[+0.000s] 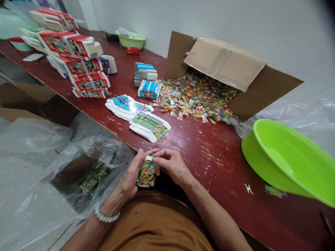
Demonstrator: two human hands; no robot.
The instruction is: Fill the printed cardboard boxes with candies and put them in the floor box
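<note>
A small green printed candy box is held in front of my body at the table's edge. My left hand wraps round it from the left, fingers behind. My right hand pinches the white flap at its top end with thumb and fingers. Just beyond my hands, a fanned row of flat green boxes lies on the red-brown table. A fanned row of blue ones touches it from behind. Small wrapped candies spill from a cardboard carton farther back.
A bright green basin stands at right. Bundled red boxes are stacked at far left, with bundled blue boxes nearer the candies. Below the table's left edge, a plastic-lined carton holds several green boxes. A red tape dispenser sits behind.
</note>
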